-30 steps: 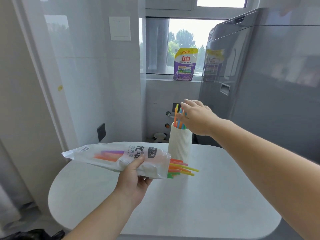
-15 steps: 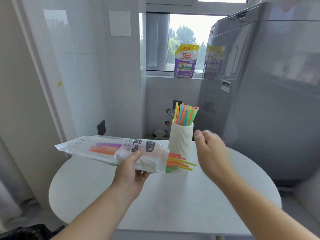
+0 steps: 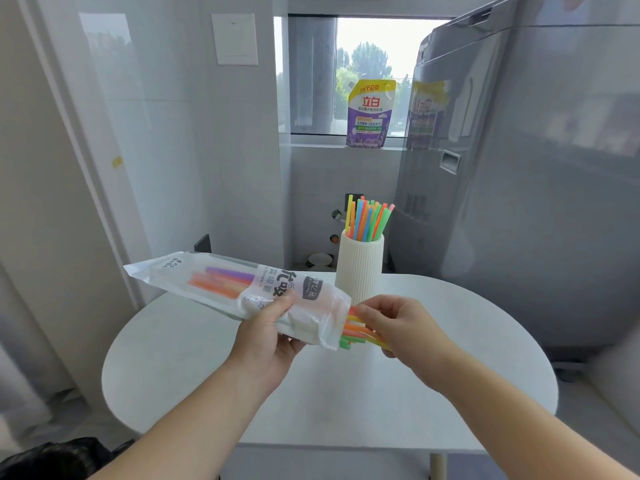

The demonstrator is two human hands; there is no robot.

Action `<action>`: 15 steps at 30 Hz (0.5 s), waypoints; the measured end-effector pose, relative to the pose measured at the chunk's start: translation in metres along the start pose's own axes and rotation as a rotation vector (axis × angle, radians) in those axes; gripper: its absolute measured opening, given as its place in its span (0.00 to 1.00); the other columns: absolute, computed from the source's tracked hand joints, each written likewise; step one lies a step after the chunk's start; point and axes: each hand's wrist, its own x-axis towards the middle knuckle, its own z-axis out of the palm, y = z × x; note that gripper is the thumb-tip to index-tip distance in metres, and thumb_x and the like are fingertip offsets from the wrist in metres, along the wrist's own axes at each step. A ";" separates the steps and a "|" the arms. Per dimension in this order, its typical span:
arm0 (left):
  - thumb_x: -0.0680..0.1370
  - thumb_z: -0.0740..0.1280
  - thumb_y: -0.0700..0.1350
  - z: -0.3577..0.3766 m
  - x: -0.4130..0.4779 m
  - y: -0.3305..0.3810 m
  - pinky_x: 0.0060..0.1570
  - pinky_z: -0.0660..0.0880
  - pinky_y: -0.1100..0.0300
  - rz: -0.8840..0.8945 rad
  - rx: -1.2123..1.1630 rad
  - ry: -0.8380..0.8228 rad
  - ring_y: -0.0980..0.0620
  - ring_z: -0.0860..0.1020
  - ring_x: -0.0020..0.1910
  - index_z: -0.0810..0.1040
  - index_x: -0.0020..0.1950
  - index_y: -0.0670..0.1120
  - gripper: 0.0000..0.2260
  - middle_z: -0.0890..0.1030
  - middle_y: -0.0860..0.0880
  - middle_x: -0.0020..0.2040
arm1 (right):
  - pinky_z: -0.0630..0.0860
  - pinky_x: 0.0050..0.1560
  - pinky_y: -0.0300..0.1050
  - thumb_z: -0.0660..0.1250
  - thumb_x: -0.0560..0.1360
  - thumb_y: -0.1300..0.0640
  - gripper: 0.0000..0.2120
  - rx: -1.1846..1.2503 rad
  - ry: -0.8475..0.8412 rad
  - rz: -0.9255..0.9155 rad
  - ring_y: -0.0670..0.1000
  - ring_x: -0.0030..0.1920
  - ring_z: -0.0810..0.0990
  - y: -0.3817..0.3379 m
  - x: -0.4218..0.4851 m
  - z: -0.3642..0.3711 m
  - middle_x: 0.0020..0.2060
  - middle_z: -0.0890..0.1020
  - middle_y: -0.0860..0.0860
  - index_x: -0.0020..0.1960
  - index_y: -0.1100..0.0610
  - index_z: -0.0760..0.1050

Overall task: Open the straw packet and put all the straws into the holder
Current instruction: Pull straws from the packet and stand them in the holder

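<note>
A clear plastic straw packet (image 3: 239, 289) with printed lettering lies slanted above the table, and my left hand (image 3: 270, 337) grips it from below near its open right end. Several coloured straws (image 3: 356, 332) stick out of that opening. My right hand (image 3: 398, 323) is closed around their protruding ends, right at the packet's mouth. Behind the hands stands a ribbed white holder (image 3: 358, 268) on the table, with several coloured straws (image 3: 369, 220) upright in it.
The round white table (image 3: 485, 358) carries the holder near its far edge. A grey appliance (image 3: 536, 168) stands close on the right. A purple and yellow pouch (image 3: 369, 116) stands on the window sill. White tiled wall rises on the left.
My right hand left the holder, swung down and back, and now closes on the straw ends sticking out of the packet. The packet has tilted slightly in my left hand.
</note>
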 end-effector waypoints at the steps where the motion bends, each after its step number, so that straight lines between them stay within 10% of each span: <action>1: 0.79 0.70 0.39 -0.001 0.001 0.001 0.35 0.82 0.55 0.002 -0.004 0.004 0.48 0.87 0.47 0.77 0.70 0.46 0.19 0.86 0.44 0.58 | 0.69 0.32 0.42 0.68 0.80 0.52 0.09 0.001 0.029 -0.014 0.49 0.31 0.70 0.000 0.000 -0.002 0.36 0.80 0.52 0.45 0.53 0.84; 8: 0.80 0.69 0.38 -0.005 0.003 0.004 0.36 0.84 0.54 0.014 -0.021 0.018 0.48 0.87 0.47 0.78 0.67 0.47 0.16 0.87 0.46 0.54 | 0.77 0.34 0.44 0.67 0.80 0.47 0.11 0.116 -0.056 -0.020 0.50 0.35 0.80 0.003 -0.008 -0.009 0.44 0.85 0.55 0.54 0.54 0.81; 15: 0.79 0.69 0.38 -0.005 0.002 0.007 0.36 0.83 0.54 0.023 -0.019 0.025 0.48 0.87 0.48 0.78 0.67 0.48 0.16 0.88 0.46 0.54 | 0.72 0.28 0.43 0.68 0.80 0.58 0.06 0.021 -0.010 -0.113 0.49 0.26 0.74 0.003 -0.010 -0.011 0.29 0.80 0.54 0.50 0.58 0.83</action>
